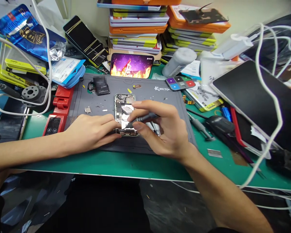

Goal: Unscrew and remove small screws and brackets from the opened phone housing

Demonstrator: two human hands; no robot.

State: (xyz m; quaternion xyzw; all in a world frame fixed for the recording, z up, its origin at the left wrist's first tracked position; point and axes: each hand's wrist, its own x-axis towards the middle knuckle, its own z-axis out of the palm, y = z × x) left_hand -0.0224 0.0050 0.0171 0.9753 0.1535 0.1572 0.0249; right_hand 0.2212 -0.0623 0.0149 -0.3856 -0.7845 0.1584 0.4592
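Note:
An opened phone body [125,111] lies on the grey work mat [106,144], its inner parts showing. My left hand [97,131] rests at its lower left corner, fingers pressed together on the frame edge. In my right hand [160,126] a dark screwdriver [145,118] is pinched between thumb and fingers, its tip pointing down-left into the lower part of the phone body. Left of the phone lie a small metal plate [87,110] and, higher up, a black battery [102,86]. Small scraps and screws are scattered around.
Behind the mat a lit phone [132,65] leans against stacked boxes [138,24]. A red device [60,108] stands left. To the right are a coloured screw tray [180,83], a grey driver [200,126], a black tablet [259,100] and white cables [277,97].

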